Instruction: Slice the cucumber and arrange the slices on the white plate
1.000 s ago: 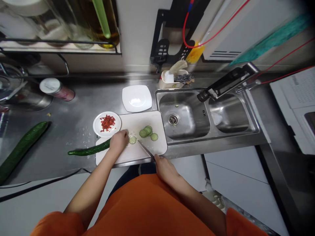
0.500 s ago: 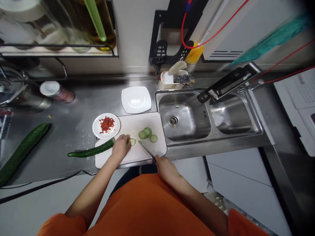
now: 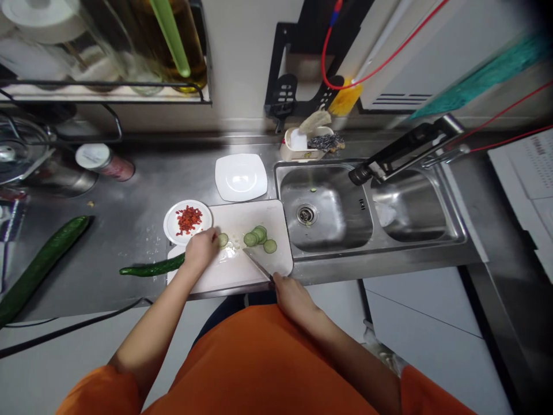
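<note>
On the white cutting board, my left hand has its fingers closed at the edge of a cucumber slice. The long cut cucumber reaches left from beneath that hand, partly hidden by it. My right hand grips the handle of a knife, whose blade rests slanting over the board's front right part. Several more cucumber slices overlap right of the blade tip, with one slice at their side. Small pale wet bits lie between the hands.
A white plate of chopped red pieces overlaps the board's left corner. Behind the board stands a white square plate. To the right is a double sink with a faucet. A whole cucumber and a jar are left.
My left hand has moved left and slightly away from me, and the cucumber slice at its fingers has shifted the same way. The right hand and knife stay almost still.
</note>
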A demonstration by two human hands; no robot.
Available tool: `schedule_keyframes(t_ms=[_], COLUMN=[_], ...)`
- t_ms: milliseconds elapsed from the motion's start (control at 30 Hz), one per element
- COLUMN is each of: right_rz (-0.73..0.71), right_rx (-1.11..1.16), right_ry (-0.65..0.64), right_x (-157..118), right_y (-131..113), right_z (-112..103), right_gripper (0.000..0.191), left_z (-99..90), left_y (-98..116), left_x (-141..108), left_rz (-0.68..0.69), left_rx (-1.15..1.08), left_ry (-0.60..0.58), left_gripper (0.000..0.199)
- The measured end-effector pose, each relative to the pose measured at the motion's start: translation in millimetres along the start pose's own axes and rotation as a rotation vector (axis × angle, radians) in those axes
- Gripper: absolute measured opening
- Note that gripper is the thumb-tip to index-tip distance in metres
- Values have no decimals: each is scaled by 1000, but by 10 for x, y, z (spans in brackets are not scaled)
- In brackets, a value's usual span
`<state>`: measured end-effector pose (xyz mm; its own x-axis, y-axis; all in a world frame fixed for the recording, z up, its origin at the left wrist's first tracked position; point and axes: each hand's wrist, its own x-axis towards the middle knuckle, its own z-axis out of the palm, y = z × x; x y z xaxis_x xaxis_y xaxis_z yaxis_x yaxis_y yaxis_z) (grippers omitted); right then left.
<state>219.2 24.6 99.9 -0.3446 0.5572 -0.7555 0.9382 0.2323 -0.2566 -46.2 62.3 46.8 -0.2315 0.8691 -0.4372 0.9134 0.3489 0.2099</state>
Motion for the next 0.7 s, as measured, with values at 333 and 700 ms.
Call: schedule_keyframes(t_ms=[333, 700], right_rz=[-15, 13], right_rx=[-15, 31], right_ry=[-10, -11], right_x=[11, -39], right_y=[48, 57], right_z=[-11, -10], right_gripper=[32, 32], left_z=[129, 537], left_y=[-32, 424], left_x=[-41, 133], left_rz=[71, 327], left_rx=[130, -349], left_ry=[213, 109], left_gripper=[26, 26])
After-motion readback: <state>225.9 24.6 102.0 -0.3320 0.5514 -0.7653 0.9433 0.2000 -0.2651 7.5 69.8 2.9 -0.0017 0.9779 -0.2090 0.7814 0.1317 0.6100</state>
